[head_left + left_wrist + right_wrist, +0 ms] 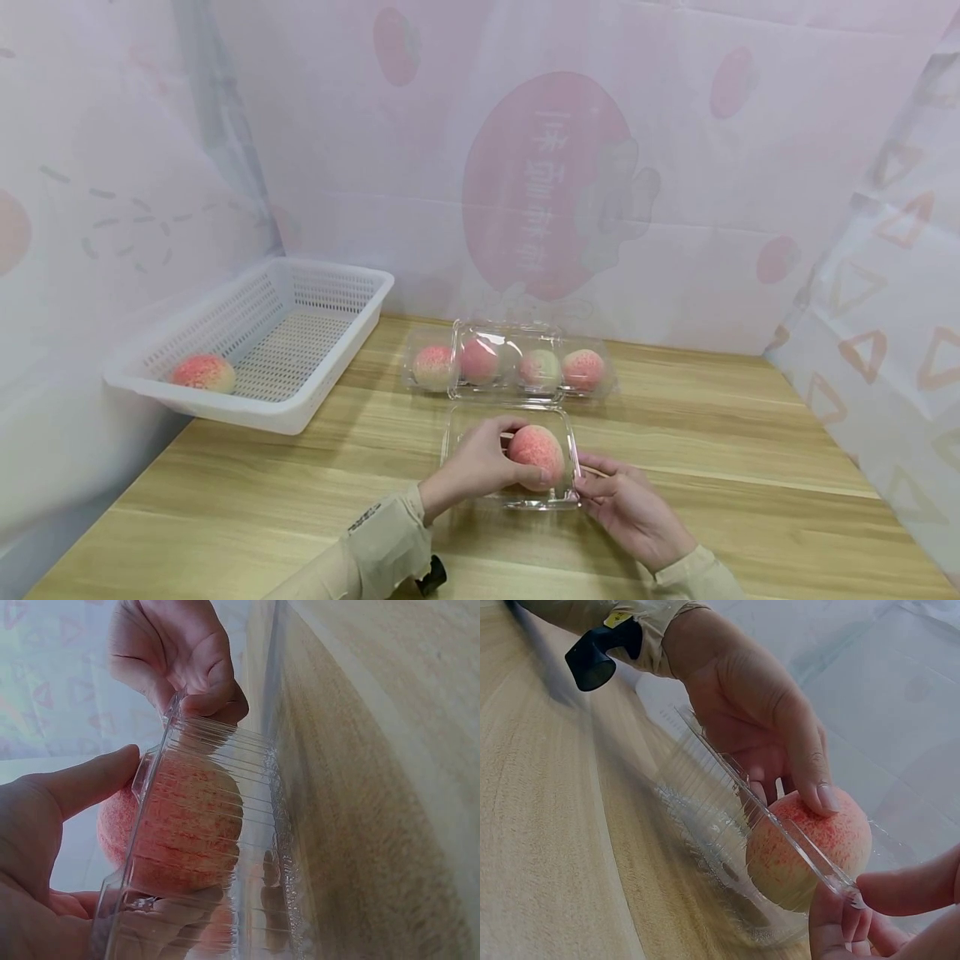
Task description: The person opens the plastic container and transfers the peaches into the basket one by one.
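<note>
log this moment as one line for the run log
left hand: holds peach in clear clamshell | right hand: pinches clamshell corner | basket: one peach

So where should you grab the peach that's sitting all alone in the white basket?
Probably from straight above. The peach lies in the near left corner of the white basket, so the walls block a sideways reach. It looks round with no stem or handle, so curl your fingers around its widest part, gently, since it may roll on the basket's tilted floor.
</note>
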A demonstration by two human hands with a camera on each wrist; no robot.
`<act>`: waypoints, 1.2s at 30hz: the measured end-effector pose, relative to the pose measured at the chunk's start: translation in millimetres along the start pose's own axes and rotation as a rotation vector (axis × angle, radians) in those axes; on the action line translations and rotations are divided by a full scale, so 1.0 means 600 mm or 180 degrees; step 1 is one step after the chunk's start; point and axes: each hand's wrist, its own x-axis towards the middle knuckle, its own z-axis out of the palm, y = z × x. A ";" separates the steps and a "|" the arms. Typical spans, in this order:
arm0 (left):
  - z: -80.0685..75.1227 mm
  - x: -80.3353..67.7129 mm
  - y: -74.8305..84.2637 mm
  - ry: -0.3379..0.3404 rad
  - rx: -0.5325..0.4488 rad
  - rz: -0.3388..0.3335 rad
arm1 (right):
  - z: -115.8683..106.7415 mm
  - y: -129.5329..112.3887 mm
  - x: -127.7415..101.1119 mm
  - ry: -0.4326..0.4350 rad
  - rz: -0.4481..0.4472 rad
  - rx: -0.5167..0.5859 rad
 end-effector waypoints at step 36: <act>-0.031 -0.024 0.001 0.0530 -0.0312 0.0071 | 0.000 0.000 -0.001 0.0027 -0.0001 -0.0005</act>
